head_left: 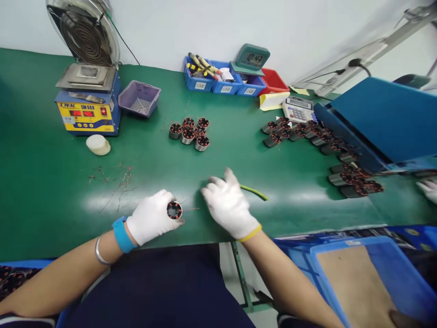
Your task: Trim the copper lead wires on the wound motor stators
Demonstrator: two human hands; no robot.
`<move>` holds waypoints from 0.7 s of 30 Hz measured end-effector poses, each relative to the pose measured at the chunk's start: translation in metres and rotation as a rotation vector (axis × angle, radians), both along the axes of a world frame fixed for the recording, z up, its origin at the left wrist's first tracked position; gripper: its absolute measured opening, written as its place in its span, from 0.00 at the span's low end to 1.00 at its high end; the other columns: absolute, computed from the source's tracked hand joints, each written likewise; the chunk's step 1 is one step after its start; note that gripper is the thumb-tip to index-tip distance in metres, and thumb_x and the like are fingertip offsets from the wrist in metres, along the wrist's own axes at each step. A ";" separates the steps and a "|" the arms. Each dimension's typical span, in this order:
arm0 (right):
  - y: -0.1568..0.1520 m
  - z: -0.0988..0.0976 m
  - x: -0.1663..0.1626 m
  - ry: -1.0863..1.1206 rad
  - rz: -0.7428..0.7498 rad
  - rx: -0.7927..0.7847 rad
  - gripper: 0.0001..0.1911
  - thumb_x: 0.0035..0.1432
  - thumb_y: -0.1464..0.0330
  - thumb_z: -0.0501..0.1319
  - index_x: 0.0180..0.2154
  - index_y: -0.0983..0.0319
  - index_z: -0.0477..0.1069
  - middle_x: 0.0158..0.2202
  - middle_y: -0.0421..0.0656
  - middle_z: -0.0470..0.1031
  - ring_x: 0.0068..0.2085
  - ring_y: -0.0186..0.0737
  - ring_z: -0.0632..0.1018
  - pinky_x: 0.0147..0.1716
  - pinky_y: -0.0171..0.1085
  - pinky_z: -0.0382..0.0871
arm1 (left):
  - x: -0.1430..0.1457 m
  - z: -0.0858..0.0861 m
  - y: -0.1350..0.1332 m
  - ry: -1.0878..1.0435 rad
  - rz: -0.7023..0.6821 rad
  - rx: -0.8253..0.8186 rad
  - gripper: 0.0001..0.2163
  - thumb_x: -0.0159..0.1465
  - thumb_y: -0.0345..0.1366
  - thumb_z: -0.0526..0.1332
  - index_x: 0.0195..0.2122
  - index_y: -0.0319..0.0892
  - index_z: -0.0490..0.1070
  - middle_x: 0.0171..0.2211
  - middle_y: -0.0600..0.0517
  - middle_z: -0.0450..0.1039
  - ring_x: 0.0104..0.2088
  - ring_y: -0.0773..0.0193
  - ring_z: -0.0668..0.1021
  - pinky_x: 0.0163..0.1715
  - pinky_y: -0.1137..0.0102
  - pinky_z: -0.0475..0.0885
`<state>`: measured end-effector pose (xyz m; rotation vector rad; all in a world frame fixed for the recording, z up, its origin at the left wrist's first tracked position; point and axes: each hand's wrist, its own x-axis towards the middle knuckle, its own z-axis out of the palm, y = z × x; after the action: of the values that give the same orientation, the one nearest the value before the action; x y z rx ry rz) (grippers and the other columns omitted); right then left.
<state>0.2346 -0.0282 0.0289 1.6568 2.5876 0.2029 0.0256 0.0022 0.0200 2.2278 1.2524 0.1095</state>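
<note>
My left hand [153,217], in a white glove, is closed around a small motor stator [175,210]. The stator's open end, with dark slots and copper windings, faces up, and thin wire ends stick out from it. To its right, my right hand [228,202], also gloved, is over the table, its fingers smeared by motion. A green handle [254,192] of a tool shows beside that hand; the rest of the tool is hidden, and whether the fingers grip it cannot be made out. Beyond the hands stands a group of several stators [188,135].
Loose wire scraps [124,180] lie at left, near a white pad [98,144] and a yellow-blue solder pot [89,111]. Behind are a purple tray [139,86], blue tool bins [200,84] and a clock [252,58]. More stators [321,136] line the right side. Another person's gloved hand [429,189] shows far right.
</note>
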 end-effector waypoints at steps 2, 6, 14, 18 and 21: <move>-0.011 0.010 0.008 0.130 -0.054 0.040 0.15 0.55 0.67 0.62 0.44 0.65 0.73 0.43 0.51 0.76 0.51 0.55 0.72 0.59 0.61 0.52 | -0.002 0.002 0.002 -0.085 -0.033 -0.038 0.16 0.52 0.44 0.65 0.39 0.43 0.69 0.39 0.49 0.73 0.38 0.55 0.77 0.38 0.66 0.70; -0.029 0.017 -0.016 0.314 0.047 0.001 0.35 0.50 0.57 0.67 0.55 0.69 0.65 0.52 0.57 0.72 0.55 0.58 0.69 0.61 0.62 0.48 | -0.007 0.003 0.007 -0.340 -0.068 -0.262 0.18 0.50 0.34 0.62 0.43 0.43 0.69 0.38 0.51 0.75 0.36 0.59 0.78 0.36 0.68 0.72; -0.022 -0.017 -0.041 0.324 -0.029 -0.017 0.26 0.57 0.60 0.64 0.53 0.67 0.68 0.48 0.53 0.75 0.51 0.53 0.72 0.61 0.58 0.51 | -0.013 0.000 0.006 -0.202 0.006 -0.274 0.06 0.58 0.35 0.56 0.26 0.42 0.69 0.22 0.57 0.72 0.25 0.67 0.73 0.27 0.73 0.66; -0.022 -0.015 -0.039 0.345 -0.018 -0.035 0.26 0.55 0.60 0.65 0.53 0.65 0.68 0.46 0.52 0.75 0.50 0.52 0.73 0.61 0.56 0.51 | -0.037 0.012 0.003 -0.097 0.013 -0.196 0.10 0.61 0.39 0.56 0.25 0.43 0.70 0.24 0.56 0.73 0.25 0.66 0.73 0.28 0.73 0.65; -0.020 -0.013 -0.042 0.377 -0.014 -0.051 0.27 0.53 0.60 0.67 0.52 0.65 0.68 0.45 0.51 0.76 0.49 0.52 0.73 0.61 0.57 0.52 | -0.070 0.037 0.001 0.066 0.113 -0.052 0.10 0.62 0.41 0.55 0.28 0.44 0.72 0.29 0.55 0.76 0.30 0.63 0.76 0.33 0.70 0.67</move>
<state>0.1923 -0.0478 0.0158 1.8489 2.8079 -0.1944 -0.0443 0.0031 0.0571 2.1318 1.4013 0.0472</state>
